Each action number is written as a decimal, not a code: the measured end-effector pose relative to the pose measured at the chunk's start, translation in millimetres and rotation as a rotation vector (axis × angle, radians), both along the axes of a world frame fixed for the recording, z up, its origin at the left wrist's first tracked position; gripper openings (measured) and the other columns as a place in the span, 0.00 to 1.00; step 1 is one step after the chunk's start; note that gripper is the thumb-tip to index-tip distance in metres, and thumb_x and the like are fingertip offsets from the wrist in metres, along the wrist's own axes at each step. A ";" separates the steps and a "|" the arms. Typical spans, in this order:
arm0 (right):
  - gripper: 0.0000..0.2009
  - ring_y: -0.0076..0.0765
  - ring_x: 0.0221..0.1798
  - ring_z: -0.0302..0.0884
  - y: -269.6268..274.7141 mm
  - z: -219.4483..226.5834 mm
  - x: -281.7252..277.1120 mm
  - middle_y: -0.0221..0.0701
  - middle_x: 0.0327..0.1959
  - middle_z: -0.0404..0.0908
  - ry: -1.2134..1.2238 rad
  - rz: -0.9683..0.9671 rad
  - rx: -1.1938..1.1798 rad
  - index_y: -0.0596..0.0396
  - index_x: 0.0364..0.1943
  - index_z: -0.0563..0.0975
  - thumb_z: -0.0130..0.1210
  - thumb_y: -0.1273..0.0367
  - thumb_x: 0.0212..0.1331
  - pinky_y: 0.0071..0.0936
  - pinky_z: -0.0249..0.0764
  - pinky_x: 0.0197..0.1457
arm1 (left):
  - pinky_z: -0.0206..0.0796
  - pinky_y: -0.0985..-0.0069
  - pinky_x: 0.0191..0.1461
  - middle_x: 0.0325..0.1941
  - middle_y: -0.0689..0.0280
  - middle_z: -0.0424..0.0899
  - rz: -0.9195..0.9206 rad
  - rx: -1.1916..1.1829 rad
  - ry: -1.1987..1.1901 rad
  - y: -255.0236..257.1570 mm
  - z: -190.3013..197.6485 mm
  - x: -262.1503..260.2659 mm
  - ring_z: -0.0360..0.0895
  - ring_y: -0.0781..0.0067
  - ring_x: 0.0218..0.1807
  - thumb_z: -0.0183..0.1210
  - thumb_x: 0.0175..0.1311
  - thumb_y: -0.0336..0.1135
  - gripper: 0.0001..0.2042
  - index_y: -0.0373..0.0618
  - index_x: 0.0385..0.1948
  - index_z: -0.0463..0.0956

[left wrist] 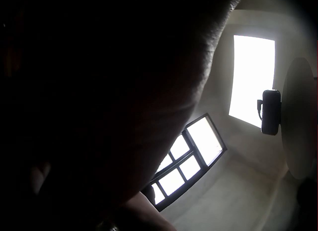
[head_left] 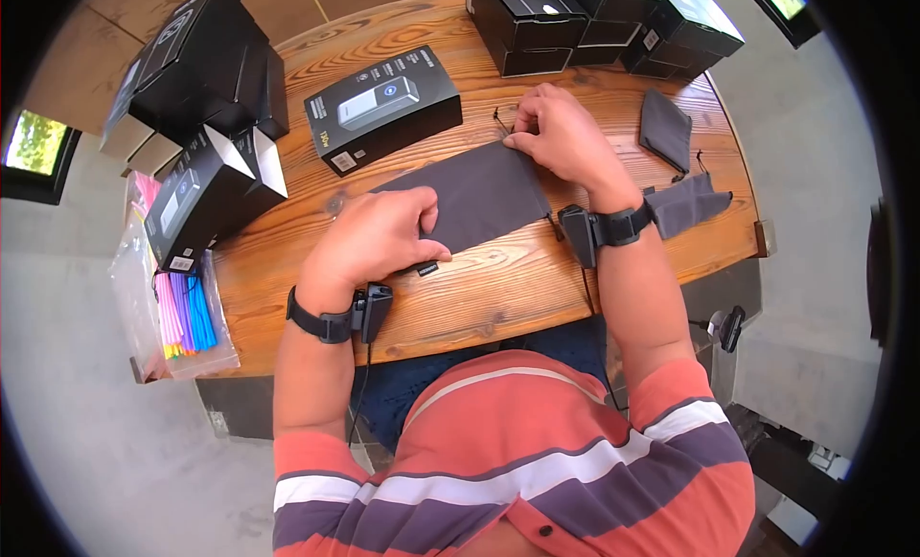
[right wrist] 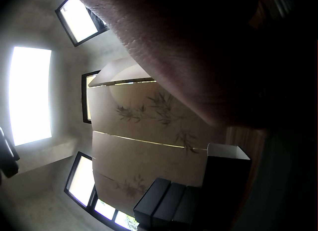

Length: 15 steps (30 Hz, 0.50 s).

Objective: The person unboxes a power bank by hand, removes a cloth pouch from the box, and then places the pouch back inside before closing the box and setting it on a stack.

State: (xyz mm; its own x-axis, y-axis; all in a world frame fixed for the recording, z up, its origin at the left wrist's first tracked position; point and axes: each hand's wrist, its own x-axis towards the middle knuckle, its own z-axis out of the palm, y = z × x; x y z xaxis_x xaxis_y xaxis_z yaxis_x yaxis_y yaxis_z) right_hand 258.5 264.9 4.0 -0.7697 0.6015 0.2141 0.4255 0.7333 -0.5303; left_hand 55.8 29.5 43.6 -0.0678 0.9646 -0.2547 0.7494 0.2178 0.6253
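Two ends of a dark gray drawstring pouch (head_left: 491, 195) are pinched by left hand (head_left: 379, 233) and right hand (head_left: 567, 143); a printed black box (head_left: 383, 107) lies beyond.

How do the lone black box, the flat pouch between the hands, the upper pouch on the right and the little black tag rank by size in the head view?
Lone black box and flat pouch: too alike to rank, pouch partly covered
Upper pouch
Little black tag
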 end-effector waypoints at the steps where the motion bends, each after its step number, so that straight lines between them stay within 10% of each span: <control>1: 0.12 0.52 0.54 0.81 -0.5 -0.1 -0.2 0.38 0.44 0.83 0.004 0.009 -0.004 0.59 0.31 0.83 0.77 0.69 0.57 0.44 0.77 0.58 | 0.69 0.66 0.38 0.26 0.63 0.78 -0.051 -0.009 0.023 -1.0 -1.0 -2.8 0.77 0.67 0.32 0.84 0.57 0.40 0.19 0.44 0.37 0.81; 7: 0.12 0.55 0.58 0.81 0.8 2.4 -2.1 0.40 0.44 0.84 -0.004 -0.002 -0.040 0.57 0.30 0.84 0.77 0.66 0.58 0.48 0.77 0.61 | 0.76 0.55 0.48 0.40 0.57 0.90 -0.066 0.082 0.117 -5.9 4.9 -2.0 0.87 0.48 0.47 0.83 0.54 0.45 0.19 0.44 0.35 0.83; 15: 0.11 0.55 0.57 0.81 -1.8 3.8 -0.3 0.40 0.42 0.84 0.006 -0.002 -0.003 0.57 0.30 0.86 0.77 0.65 0.58 0.47 0.78 0.61 | 0.78 0.56 0.48 0.39 0.57 0.91 -0.074 0.047 0.083 -0.5 4.6 1.5 0.88 0.49 0.46 0.79 0.59 0.45 0.16 0.43 0.35 0.86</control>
State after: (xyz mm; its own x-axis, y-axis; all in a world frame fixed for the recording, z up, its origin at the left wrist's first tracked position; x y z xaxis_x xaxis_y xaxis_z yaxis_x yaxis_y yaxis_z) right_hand 258.2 263.1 7.8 -0.7671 0.6039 0.2168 0.4242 0.7308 -0.5347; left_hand 57.2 29.0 48.2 -0.0148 0.9786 -0.2051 0.8117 0.1315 0.5690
